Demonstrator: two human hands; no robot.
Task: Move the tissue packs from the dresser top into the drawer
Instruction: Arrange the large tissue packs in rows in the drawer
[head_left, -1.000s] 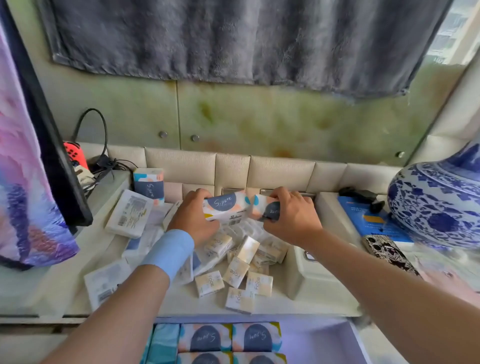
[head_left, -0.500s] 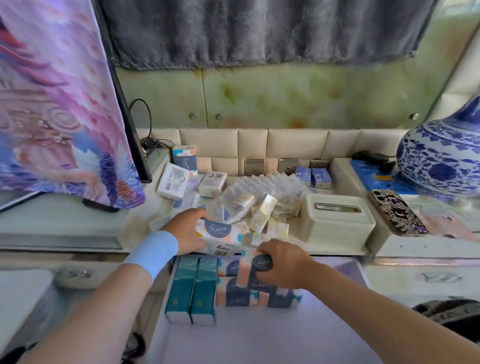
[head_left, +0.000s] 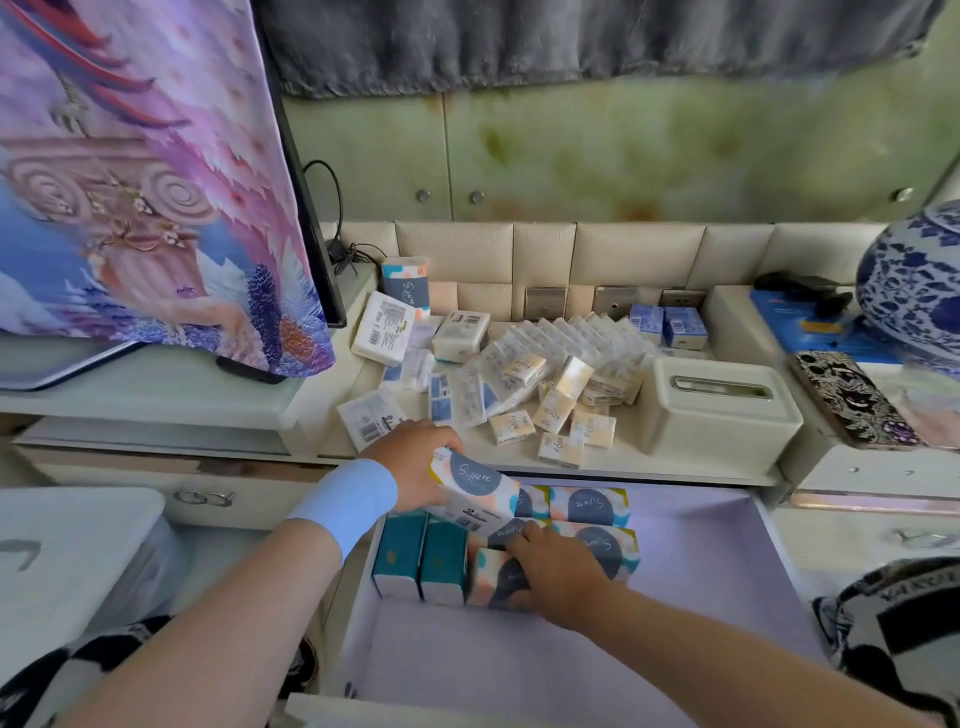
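Note:
My left hand grips a pastel tissue pack with a dark blue circle, tilted over the back left of the open drawer. Lower in the drawer, my right hand rests on another such pack and curls round it. Behind it lie more pastel packs, and two teal packs stand to its left. On the dresser top lie several small tissue packs, and one pastel pack stands upright at the back.
A beige tissue box sits right of the pile. A phone and a blue-white vase are at the far right. A screen under a purple cloth stands at left. The drawer's right and front parts hold nothing.
Both hands came down from the dresser top into the drawer, each with a pastel pack. The right hand's pack now sits low among the packs; the left one still hovers.

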